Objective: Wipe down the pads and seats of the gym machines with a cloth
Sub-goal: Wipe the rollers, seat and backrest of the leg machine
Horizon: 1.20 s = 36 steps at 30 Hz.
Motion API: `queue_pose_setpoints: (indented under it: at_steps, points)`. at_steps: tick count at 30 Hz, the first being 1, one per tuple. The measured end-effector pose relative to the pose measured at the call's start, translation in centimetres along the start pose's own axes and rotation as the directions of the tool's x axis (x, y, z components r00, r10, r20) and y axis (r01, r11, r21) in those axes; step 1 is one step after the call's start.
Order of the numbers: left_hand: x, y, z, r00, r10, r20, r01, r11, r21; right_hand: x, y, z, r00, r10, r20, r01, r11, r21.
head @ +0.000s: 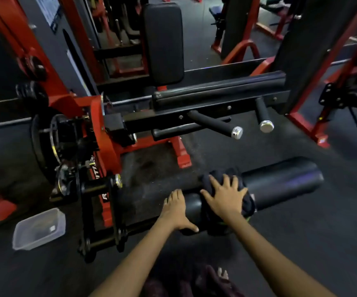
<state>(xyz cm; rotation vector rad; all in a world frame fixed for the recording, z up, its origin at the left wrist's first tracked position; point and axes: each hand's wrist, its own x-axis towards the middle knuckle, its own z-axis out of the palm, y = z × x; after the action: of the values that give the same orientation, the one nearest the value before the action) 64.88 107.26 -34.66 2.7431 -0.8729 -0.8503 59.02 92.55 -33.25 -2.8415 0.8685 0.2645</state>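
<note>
Head view: right hand [224, 197] flat, fingers spread, pressing dark cloth [216, 175] onto roller pad [280, 181] near its middle. Left hand [175, 209] flat, bracing roller's left end. Wiping apparently underway; back pad [163, 41] and upper rollers [216, 94] likely left.

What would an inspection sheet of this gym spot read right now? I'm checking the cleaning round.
Surface: dark rubber gym floor, speckled.
Job's things: dark crumpled cloth draped over the long black cylindrical roller pad; tall black upright back pad behind, untouched.
Clutter: clear rectangular plastic container on the floor, left of the machine.
Grippers: right hand pressing flat on the cloth; left hand resting on the roller beside it, fingers over the top.
Cables: nothing seen.
Surroundings: red and black steel machine frames, chrome-capped black handles, black weight plates.
</note>
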Motion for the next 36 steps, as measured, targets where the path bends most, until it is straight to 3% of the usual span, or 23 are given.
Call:
queue_pose_setpoints:
  at_steps: [3,6,8,9,12,14,16,18,21,24,25,26,27,30,33,36]
  points:
    - [0.0,0.0,0.5,0.995,-0.020,-0.093,0.014,0.998,-0.069,-3.0,-2.1,1.2,0.982,-0.190,-0.016,0.190,0.982,-0.009]
    - [-0.1,-0.2,0.4,0.993,-0.032,-0.115,0.025,0.998,-0.061,-2.7,0.1,1.2,0.947,-0.322,-0.002,0.321,0.944,-0.077]
    - [-0.4,-0.1,0.3,0.997,-0.037,-0.063,0.033,0.997,-0.066,-0.3,3.0,0.2,0.966,-0.250,-0.065,0.244,0.965,-0.091]
    - [-0.6,0.0,0.2,0.998,-0.035,-0.046,0.032,0.997,-0.070,1.0,4.7,-0.4,0.979,-0.157,-0.127,0.147,0.985,-0.085]
    - [-0.8,0.3,0.2,0.997,-0.039,-0.073,0.035,0.998,-0.053,3.3,7.9,-1.7,0.987,0.101,-0.124,-0.099,0.995,0.027]
    - [-0.9,0.5,0.2,0.995,-0.037,-0.095,0.033,0.999,-0.038,2.8,6.5,-1.5,0.975,0.131,-0.178,-0.130,0.991,0.020]
    - [-1.0,0.6,0.6,0.990,-0.053,-0.128,0.054,0.998,0.008,1.3,2.6,-0.2,0.989,0.059,-0.139,-0.058,0.998,0.010]
    - [-1.5,0.9,1.5,0.976,-0.068,-0.205,0.079,0.996,0.048,-1.1,-1.4,1.4,0.985,-0.116,-0.131,0.117,0.993,0.004]
    - [-2.2,1.1,3.9,0.931,-0.022,-0.363,0.067,0.992,0.111,-3.3,-2.3,1.9,0.930,-0.362,-0.069,0.358,0.932,-0.064]
    - [-3.0,1.8,5.2,0.964,0.015,-0.265,0.025,0.989,0.149,-1.4,2.8,1.2,0.930,-0.351,-0.106,0.337,0.933,-0.126]
    - [-3.1,1.8,5.1,0.974,-0.029,-0.226,0.054,0.993,0.109,0.0,5.0,0.8,0.951,-0.255,-0.175,0.240,0.965,-0.105]
    - [-3.0,1.8,5.2,0.959,-0.031,-0.282,0.075,0.987,0.144,1.2,7.0,0.1,0.968,-0.137,-0.210,0.127,0.990,-0.060]
    - [-2.9,1.9,5.1,0.964,-0.031,-0.265,0.072,0.987,0.146,2.1,8.4,-0.6,0.983,-0.032,-0.181,0.031,0.999,-0.011]
    - [-2.3,0.9,2.5,0.968,-0.011,-0.251,0.037,0.995,0.096,3.1,8.2,-0.9,0.975,0.106,-0.195,-0.103,0.994,0.026]
    - [-0.5,0.6,-0.8,0.992,0.000,-0.128,0.013,0.995,0.102,1.7,3.7,0.6,0.977,0.069,-0.202,-0.062,0.997,0.040]
    - [1.0,1.2,-1.9,0.999,-0.037,0.037,0.031,0.988,0.148,-1.2,0.3,1.5,0.975,-0.190,-0.112,0.189,0.982,-0.021]
